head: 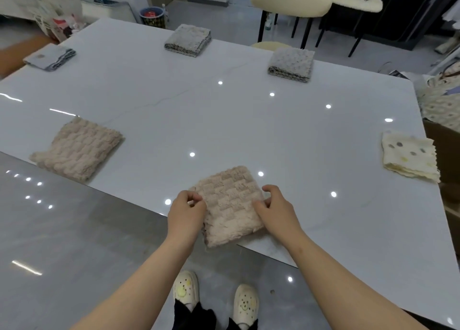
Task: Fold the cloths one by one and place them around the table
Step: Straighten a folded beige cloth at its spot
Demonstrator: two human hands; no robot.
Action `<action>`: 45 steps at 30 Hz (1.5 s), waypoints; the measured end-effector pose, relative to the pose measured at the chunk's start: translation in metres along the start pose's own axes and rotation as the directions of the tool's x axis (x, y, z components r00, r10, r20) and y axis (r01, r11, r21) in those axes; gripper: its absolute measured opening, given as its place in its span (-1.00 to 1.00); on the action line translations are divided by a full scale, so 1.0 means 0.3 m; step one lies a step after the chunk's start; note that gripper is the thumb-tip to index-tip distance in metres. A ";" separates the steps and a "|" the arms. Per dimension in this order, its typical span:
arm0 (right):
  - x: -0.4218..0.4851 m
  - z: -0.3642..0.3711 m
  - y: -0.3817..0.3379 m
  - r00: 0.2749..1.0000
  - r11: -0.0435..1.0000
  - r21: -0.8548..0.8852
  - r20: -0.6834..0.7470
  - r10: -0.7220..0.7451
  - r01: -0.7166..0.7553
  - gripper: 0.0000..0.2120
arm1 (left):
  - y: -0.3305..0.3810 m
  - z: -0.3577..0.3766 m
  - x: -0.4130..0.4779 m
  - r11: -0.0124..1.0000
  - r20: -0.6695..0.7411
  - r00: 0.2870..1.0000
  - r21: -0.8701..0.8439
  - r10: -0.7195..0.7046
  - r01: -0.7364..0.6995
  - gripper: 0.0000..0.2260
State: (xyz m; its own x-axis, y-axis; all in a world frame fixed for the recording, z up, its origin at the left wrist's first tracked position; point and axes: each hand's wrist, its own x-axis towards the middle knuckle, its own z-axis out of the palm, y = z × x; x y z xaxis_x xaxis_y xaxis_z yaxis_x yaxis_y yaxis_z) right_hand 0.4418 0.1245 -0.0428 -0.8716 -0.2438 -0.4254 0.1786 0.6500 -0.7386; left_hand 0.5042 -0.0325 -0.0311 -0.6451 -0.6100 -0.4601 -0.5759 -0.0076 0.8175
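cloth [229, 205] folded, between my fingers at the near edge of the table [224, 120] | left hand [185, 212], right hand [276, 207]: fingers curled, pinching its sides | soft, light, floppy; I'd grip all layers at edges

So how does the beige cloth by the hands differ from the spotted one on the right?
The beige cloth is plain, thick and fluffy; the spotted cloth is pale yellow with grey and yellow dots, looks thinner and has zigzag edges. The left hand and right hand grip the beige cloth at the near edge; the spotted cloth lies untouched at the right edge. Both are folded into rough squares on the white table.
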 end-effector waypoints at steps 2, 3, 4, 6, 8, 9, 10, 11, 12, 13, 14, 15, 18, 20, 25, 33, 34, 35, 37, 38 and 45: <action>0.002 0.007 0.002 1.000 1.000 -0.012 0.003 0.017 -0.017 -0.58 | 0.012 -0.008 0.015 1.000 0.007 1.000 0.022 0.010 -0.011 -0.88; 0.004 0.010 0.001 1.000 1.000 -0.018 0.004 0.024 -0.024 -0.58 | 0.017 -0.013 0.024 0.999 0.027 0.999 0.038 0.017 -0.018 -0.88; 0.005 0.011 -0.001 1.000 0.999 -0.024 0.008 0.030 -0.030 -0.58 | 0.021 -0.019 0.031 0.998 0.059 0.998 0.055 0.021 -0.024 -0.87; 0.006 0.012 -0.007 0.999 0.999 -0.028 0.013 0.042 -0.041 -0.58 | 0.028 -0.031 0.043 0.995 0.144 0.989 0.091 0.032 -0.046 -0.84; 0.005 0.010 -0.010 0.998 0.998 -0.017 0.013 0.058 -0.058 -0.58 | 0.029 -0.040 0.050 0.983 0.192 0.980 0.163 0.050 -0.082 -0.76; 0.005 0.008 -0.010 0.998 0.998 -0.008 0.008 0.063 -0.063 -0.58 | 0.027 -0.043 0.053 0.972 0.189 0.980 0.214 0.059 -0.100 -0.70; 0.004 0.005 -0.010 0.998 0.998 -0.004 -0.002 0.063 -0.063 -0.59 | 0.024 -0.045 0.057 0.960 0.175 0.983 0.260 0.054 -0.099 -0.64; 0.001 0.003 -0.010 0.998 0.998 -0.002 -0.015 0.057 -0.057 -0.59 | 0.024 -0.046 0.059 0.955 0.169 0.985 0.285 0.037 -0.085 -0.61; 0.000 0.002 -0.010 0.998 0.999 0.000 -0.026 0.050 -0.050 -0.60 | 0.026 -0.046 0.057 0.955 0.180 0.984 0.287 0.017 -0.069 -0.61; -0.003 0.002 -0.010 0.998 0.999 0.004 -0.033 0.044 -0.044 -0.61 | 0.028 -0.043 0.055 0.956 0.204 0.979 0.287 0.007 -0.066 -0.61; -0.005 0.003 -0.010 0.999 0.999 0.010 -0.031 0.044 -0.044 -0.61 | 0.029 -0.040 0.054 0.951 0.231 0.973 0.297 0.013 -0.083 -0.62; -0.007 0.004 -0.010 0.998 0.999 0.019 -0.024 0.051 -0.050 -0.61 | 0.031 -0.036 0.052 0.942 0.256 0.966 0.316 0.033 -0.116 -0.62; -0.016 -0.001 -0.007 0.996 0.995 0.050 -0.012 0.089 -0.089 -0.53 | 0.060 -0.025 0.043 0.915 0.337 0.935 0.334 0.109 -0.227 -0.66; -0.029 -0.010 -0.003 0.994 0.992 0.080 -0.031 0.101 -0.099 -0.46 | 0.085 -0.020 0.038 0.919 0.415 0.903 0.305 0.109 -0.251 -0.66; -0.048 -0.035 0.005 0.991 0.987 0.135 -0.084 0.103 -0.091 -0.43 | 0.116 -0.007 0.028 0.927 0.531 0.835 0.221 0.147 -0.303 -0.52; -0.061 -0.022 0.021 0.991 0.982 0.147 -0.050 0.126 -0.118 -0.42 | 0.093 0.005 0.019 0.879 0.491 0.853 0.311 0.178 -0.362 -0.56; -0.063 -0.022 0.022 0.990 0.982 0.147 -0.052 0.129 -0.120 -0.41 | 0.090 0.005 0.020 0.874 0.488 0.856 0.327 0.171 -0.361 -0.56; -0.064 -0.022 0.024 0.990 0.981 0.150 -0.052 0.131 -0.122 -0.40 | 0.084 0.005 0.023 0.868 0.485 0.857 0.336 0.173 -0.365 -0.55; -0.062 -0.024 0.025 0.990 0.980 0.155 -0.053 0.133 -0.124 -0.39 | 0.070 0.009 0.033 0.865 0.449 0.872 0.341 0.196 -0.369 -0.55; -0.060 -0.023 0.026 0.990 0.980 0.157 -0.053 0.131 -0.122 -0.38 | 0.063 0.012 0.038 0.866 0.417 0.885 0.344 0.207 -0.364 -0.56; -0.058 -0.015 0.026 0.996 0.986 0.142 -0.029 0.087 -0.082 -0.41 | 0.012 0.021 0.085 0.860 0.281 0.923 0.365 0.265 -0.358 -0.76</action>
State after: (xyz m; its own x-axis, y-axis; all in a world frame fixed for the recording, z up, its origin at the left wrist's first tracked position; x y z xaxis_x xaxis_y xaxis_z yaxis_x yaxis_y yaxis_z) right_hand 0.4563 0.1370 -0.0387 -0.8657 -0.1656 -0.4724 0.3124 0.5588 -0.7682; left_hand 0.4826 -0.0430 -0.0420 -0.8886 -0.3421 -0.3056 -0.4475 0.5006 0.7410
